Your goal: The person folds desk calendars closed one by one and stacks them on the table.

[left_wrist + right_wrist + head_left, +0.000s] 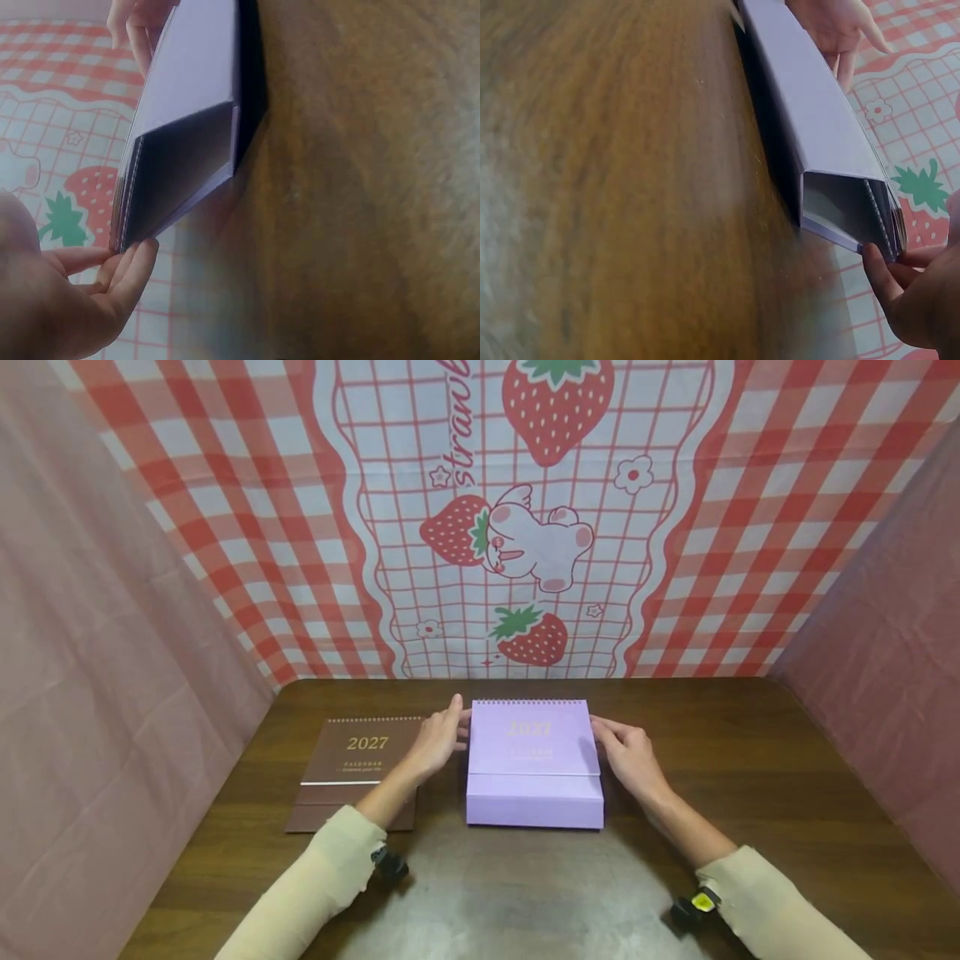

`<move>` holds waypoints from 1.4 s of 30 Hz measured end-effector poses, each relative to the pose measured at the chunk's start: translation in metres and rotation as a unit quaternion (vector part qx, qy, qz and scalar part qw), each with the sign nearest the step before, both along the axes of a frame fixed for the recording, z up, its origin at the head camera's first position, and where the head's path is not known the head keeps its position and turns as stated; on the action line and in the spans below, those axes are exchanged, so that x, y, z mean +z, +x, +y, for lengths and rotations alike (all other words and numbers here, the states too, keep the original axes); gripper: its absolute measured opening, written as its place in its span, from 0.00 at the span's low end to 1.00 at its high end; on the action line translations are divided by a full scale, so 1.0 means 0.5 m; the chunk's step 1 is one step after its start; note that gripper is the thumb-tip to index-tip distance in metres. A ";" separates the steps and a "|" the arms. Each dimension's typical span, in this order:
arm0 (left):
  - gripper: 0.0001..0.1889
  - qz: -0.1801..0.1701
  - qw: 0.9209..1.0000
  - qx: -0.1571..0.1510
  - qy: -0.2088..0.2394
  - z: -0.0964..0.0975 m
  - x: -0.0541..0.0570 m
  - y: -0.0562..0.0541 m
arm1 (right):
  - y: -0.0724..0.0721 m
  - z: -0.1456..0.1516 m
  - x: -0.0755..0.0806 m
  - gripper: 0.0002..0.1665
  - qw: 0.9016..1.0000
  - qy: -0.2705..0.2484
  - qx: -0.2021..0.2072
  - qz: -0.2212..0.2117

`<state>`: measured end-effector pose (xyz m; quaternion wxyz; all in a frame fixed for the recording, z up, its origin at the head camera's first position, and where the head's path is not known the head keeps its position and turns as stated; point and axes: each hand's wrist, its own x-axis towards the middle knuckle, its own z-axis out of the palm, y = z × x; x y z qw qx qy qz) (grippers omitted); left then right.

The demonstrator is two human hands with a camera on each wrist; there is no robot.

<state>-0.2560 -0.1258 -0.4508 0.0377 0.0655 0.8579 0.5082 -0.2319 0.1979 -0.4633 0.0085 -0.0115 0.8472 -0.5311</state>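
Observation:
A lilac desk calendar (534,735) stands propped on its folded base in front of me, a spiral binding along its top edge and gold 2027 on its cover. My left hand (438,739) is at its left side, thumb raised and fingertips at the upper corner. On the opposite side my right hand (633,760) has its fingertips at the upper right corner. Both wrist views look into the hollow under the cover, where the fingers (135,274) of the left and the fingers (883,277) of the right meet the edge.
Left of the lilac calendar, a brown 2027 calendar (352,756) rests on the wooden table (525,893), partly hidden by my left hand and forearm. Behind the table hangs a red-and-white strawberry cloth (487,577). Pink curtains (112,693) flank both sides.

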 end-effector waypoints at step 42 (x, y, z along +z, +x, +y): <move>0.38 0.035 0.990 -0.026 -0.133 -0.001 -0.123 -0.057 | -0.013 -0.003 -0.036 0.43 0.991 0.118 0.066 0.021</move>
